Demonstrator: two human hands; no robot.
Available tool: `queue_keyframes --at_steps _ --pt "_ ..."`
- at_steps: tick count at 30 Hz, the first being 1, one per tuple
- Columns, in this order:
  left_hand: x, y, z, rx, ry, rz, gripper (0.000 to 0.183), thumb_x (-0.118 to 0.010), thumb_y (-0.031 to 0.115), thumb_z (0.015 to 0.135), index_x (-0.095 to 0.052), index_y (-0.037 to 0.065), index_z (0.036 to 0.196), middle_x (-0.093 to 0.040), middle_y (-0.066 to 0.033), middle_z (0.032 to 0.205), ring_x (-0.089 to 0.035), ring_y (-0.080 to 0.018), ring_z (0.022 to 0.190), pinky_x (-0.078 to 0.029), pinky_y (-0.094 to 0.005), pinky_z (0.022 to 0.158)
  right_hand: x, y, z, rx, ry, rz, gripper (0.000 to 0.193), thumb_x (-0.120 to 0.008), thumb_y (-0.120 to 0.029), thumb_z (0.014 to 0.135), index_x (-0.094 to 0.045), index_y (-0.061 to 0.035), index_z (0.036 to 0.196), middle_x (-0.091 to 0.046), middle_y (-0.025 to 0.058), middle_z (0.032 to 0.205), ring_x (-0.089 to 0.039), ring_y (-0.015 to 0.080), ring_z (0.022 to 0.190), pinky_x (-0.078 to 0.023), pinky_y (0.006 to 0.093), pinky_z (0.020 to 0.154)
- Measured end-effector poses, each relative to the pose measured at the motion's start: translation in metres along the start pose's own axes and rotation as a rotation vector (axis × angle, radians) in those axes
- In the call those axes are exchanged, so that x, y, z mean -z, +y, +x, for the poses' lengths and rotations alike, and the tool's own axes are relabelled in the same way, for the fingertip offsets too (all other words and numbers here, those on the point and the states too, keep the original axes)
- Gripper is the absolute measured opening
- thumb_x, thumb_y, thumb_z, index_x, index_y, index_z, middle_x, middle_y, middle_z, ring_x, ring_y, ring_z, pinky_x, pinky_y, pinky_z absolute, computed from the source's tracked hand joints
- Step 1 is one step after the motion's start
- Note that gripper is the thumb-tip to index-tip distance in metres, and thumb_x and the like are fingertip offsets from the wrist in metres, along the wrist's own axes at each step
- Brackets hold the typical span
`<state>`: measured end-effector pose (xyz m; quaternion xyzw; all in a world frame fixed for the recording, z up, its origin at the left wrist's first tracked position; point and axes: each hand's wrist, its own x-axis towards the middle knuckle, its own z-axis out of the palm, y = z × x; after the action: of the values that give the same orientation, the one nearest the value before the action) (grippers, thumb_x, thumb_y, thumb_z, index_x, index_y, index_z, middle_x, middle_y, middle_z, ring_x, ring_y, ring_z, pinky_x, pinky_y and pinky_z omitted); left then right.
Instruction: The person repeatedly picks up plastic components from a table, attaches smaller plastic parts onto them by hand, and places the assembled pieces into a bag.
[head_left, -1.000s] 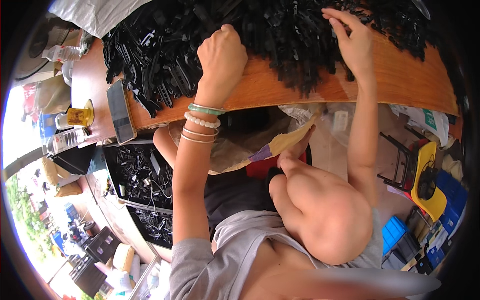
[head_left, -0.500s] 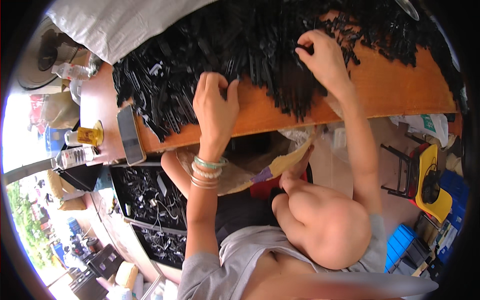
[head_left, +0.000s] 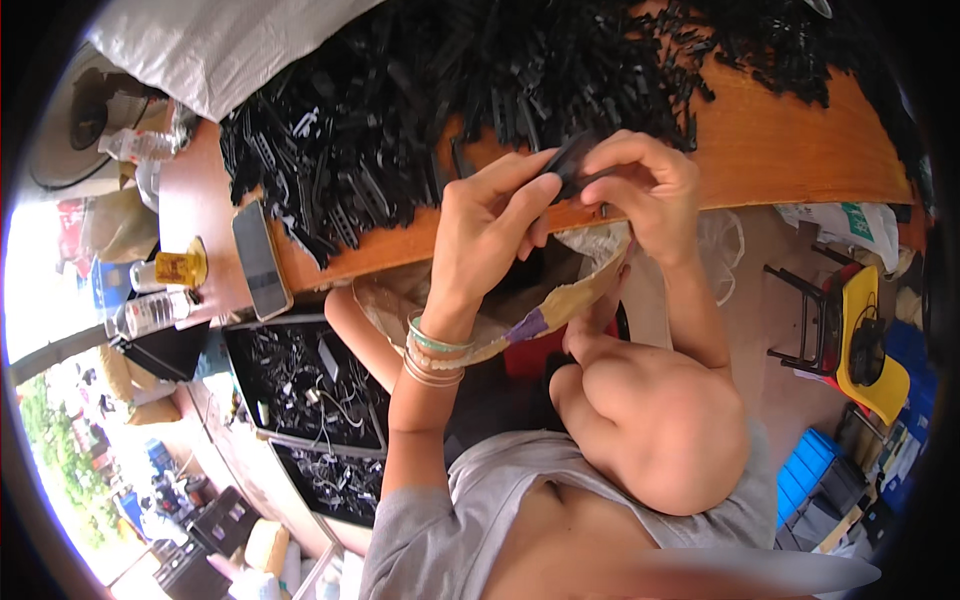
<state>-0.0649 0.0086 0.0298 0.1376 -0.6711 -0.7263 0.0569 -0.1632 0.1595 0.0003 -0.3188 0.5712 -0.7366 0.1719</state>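
Between my two hands, over the table's near edge, is a slim black plastic piece. My left hand, with bracelets at the wrist, pinches it between thumb and fingers. Close beside it, my right hand has its fingers closed at the other end of the piece. A large heap of similar black plastic strips covers much of the wooden table behind them. Under my hands an open woven sack gapes below the table edge; its inside is mostly dark.
A phone lies at the table's left, near a yellow-labelled cup and a plastic bottle. Black trays of small parts stand low at left. A yellow chair and a blue crate are at right.
Both hands have left the heap and come together above the sack's mouth. My right hand moved down toward the left one, and the black piece now shows between them.
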Motion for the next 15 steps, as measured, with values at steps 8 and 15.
queue_keyframes --at_steps 8,15 --pt "-0.012 -0.016 -0.016 -0.360 0.021 0.449 0.035 -0.066 0.003 0.083 -0.059 -0.006 0.116 -0.067 -0.0073 0.081 -0.066 -0.0098 0.067 -0.049 -0.0208 0.054 -0.007 0.014 -0.025 0.190 0.128 -0.001 0.018 -0.071 0.006 0.076 -0.061 0.0032 0.091 -0.061 0.0065 0.084 -0.060 0.0101 0.073 -0.048 0.0207 0.063" --pt "0.005 -0.013 -0.022 -0.493 -0.067 0.526 0.031 -0.071 0.005 0.075 -0.061 0.000 0.104 -0.065 -0.0172 0.079 -0.062 -0.0326 0.063 -0.049 -0.0350 0.055 -0.012 0.008 -0.028 0.328 0.085 -0.308 0.029 -0.076 -0.009 0.076 -0.062 0.0002 0.100 -0.061 0.0087 0.094 -0.060 0.0140 0.075 -0.046 0.0238 0.064"
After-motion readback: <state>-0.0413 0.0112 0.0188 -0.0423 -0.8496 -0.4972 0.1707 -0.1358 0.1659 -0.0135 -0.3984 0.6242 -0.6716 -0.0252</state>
